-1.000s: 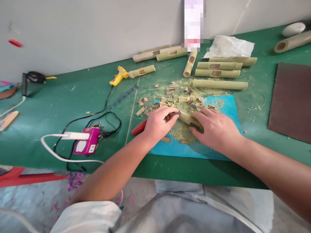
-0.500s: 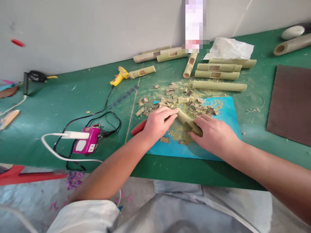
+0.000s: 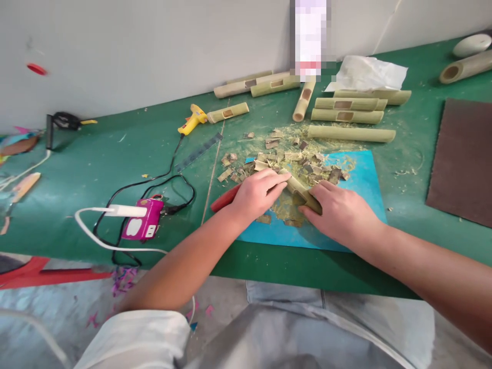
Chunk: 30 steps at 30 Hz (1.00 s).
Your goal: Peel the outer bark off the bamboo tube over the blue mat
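A short bamboo tube [image 3: 295, 184] with a notch cut in its side slants over a blue sheet [image 3: 365, 189]. My right hand [image 3: 342, 210] is wrapped round its near end. At the far end my left hand [image 3: 259, 192] pinches the tube, index finger stretched along it and thumb below. Beside the left wrist a red object [image 3: 226, 199], like a handle, is partly hidden by the hand. Cut bamboo chips [image 3: 294, 156] and sawdust lie heaped just beyond both hands.
Notched bamboo tubes [image 3: 348, 116] lie farther back, along with a plain one [image 3: 351, 134]. On the left are a yellow glue gun [image 3: 192, 120], a ruler [image 3: 200, 152] and a purple power adapter [image 3: 143, 220] with cables. A brown board [image 3: 461, 159] lies at the right.
The view has shifted slightly, so the things on the table appear a little farther right. Both hands keep the same hold on the bamboo tube.
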Available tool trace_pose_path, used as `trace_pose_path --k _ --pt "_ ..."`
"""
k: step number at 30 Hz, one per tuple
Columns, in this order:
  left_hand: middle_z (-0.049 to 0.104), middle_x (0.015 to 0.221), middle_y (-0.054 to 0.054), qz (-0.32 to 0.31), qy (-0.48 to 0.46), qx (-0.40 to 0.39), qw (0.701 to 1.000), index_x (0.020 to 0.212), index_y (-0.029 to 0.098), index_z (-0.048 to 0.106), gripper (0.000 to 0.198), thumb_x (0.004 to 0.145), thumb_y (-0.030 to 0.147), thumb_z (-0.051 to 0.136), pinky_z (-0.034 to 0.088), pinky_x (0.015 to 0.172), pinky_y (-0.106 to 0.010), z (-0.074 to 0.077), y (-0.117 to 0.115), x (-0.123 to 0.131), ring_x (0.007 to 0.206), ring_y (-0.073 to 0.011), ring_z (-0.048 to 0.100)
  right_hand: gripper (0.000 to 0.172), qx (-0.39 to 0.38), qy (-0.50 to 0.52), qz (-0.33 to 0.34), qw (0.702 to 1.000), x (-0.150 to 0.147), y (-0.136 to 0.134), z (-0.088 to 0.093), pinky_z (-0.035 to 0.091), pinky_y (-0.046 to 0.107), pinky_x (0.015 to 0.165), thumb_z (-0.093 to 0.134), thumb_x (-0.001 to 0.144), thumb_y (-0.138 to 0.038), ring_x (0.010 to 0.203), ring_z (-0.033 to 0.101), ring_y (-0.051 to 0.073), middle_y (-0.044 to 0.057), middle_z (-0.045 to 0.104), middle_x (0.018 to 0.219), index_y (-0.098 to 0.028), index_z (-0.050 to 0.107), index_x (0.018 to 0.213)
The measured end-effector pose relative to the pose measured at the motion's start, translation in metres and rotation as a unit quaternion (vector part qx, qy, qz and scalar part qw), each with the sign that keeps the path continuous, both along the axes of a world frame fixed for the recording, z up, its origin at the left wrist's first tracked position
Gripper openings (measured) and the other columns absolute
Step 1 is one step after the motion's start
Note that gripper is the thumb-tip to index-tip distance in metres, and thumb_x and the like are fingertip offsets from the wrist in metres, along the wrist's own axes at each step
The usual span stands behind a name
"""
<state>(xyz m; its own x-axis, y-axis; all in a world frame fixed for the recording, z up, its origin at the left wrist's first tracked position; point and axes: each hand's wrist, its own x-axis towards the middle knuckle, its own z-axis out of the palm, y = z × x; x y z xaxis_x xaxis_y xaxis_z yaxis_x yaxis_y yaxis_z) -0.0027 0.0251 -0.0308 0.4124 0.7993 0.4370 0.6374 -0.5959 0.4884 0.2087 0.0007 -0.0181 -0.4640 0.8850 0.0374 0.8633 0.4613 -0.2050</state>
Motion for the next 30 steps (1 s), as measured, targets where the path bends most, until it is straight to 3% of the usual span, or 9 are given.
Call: trace_pose_path --k 12,19,24,27,30 --pt "0.07 0.09 -0.005 0.024 -0.01 -0.03 0.999 0.104 0.019 0.071 0.019 0.09 0.022 0.06 0.052 0.07 -0.025 0.0061 0.0007 0.0013 0.073 -0.012 0.062 0.025 -0.003 0.011 -0.003 1.0 0.0002 -0.0009 -0.0004 0.033 0.03 0.057 0.052 0.087 -0.04 0.068 0.057 0.018 0.007 0.062 0.084 -0.017 0.06 0.083" --pt "0.07 0.09 -0.007 0.014 0.006 0.036 0.999 0.102 0.017 0.071 0.021 0.094 0.024 0.052 0.053 0.078 -0.026 0.0012 0.0036 -0.0003 0.081 -0.014 0.066 0.025 -0.005 0.004 -0.003 1.0 -0.0006 -0.0005 0.0002 0.033 0.03 0.057 0.053 0.087 -0.039 0.069 0.057 0.018 0.008 0.062 0.083 -0.016 0.061 0.084" --pt "0.069 0.089 -0.007 -0.062 0.027 0.022 0.997 0.106 0.015 0.069 0.024 0.096 0.023 0.048 0.053 0.077 -0.025 -0.0029 -0.002 0.0041 0.081 -0.0137 0.065 0.024 -0.004 -0.003 0.0 1.0 -0.0007 -0.0012 0.0014 0.033 0.03 0.058 0.052 0.087 -0.038 0.07 0.058 0.019 0.008 0.062 0.084 -0.016 0.061 0.085" --pt "0.068 0.087 -0.008 -0.021 0.032 0.056 0.998 0.104 0.014 0.069 0.024 0.097 0.023 0.047 0.052 0.075 -0.025 -0.0034 -0.0027 0.0043 0.079 -0.0138 0.064 0.025 -0.008 -0.006 -0.008 1.0 -0.0012 -0.0016 0.0023 0.033 0.03 0.058 0.051 0.088 -0.039 0.071 0.058 0.019 0.008 0.062 0.084 -0.016 0.061 0.084" --pt "0.067 0.087 -0.008 -0.034 0.075 0.061 0.995 0.109 0.013 0.066 0.027 0.098 0.024 0.045 0.053 0.075 -0.025 -0.003 -0.0032 0.0048 0.08 -0.0146 0.064 0.024 -0.012 -0.006 -0.006 1.0 -0.0012 -0.0015 0.0021 0.032 0.03 0.058 0.052 0.088 -0.038 0.071 0.058 0.018 0.007 0.062 0.085 -0.016 0.06 0.084"
